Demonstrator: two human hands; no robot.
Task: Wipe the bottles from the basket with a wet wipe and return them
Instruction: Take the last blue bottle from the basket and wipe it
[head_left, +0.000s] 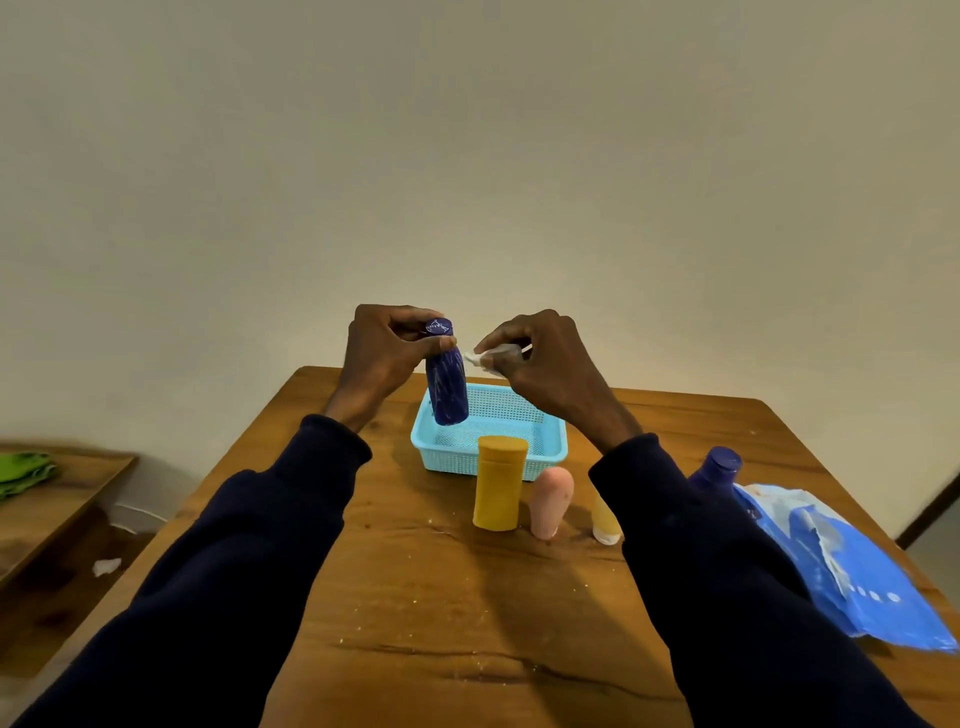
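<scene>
**Operator:** Head view. Report the state of both hands.

**Inspector:** The left hand (384, 358) grips the dark blue bottle (447, 387) at its upper end. The fingers curl round behind the cap and the thumb lies across the neck. The right hand (540, 364) pinches a crumpled white wet wipe (480, 358) between thumb and fingertips, with the other fingers curled in.

**Operator:** Does the wipe contact the bottle?

**Inspector:** The wipe sits just beside the bottle's shoulder. Whether it touches cannot be told from this view.

**Operator:** Where is the held bottle?

**Inspector:** It is in the air, cap up and slightly tilted, over the far left corner of the light blue basket (452, 460). The basket rests on the wooden table (415, 597).

**Operator:** And the other bottles?

**Inspector:** Three stand on the table just in front of the basket: a yellow bottle (497, 483), a pink bottle (551, 501) beside it, and a small yellow bottle (605, 519) with a white base, partly hidden by the right sleeve. A second blue bottle (719, 467) stands further right, next to a blue wipe pack (852, 566).
</scene>
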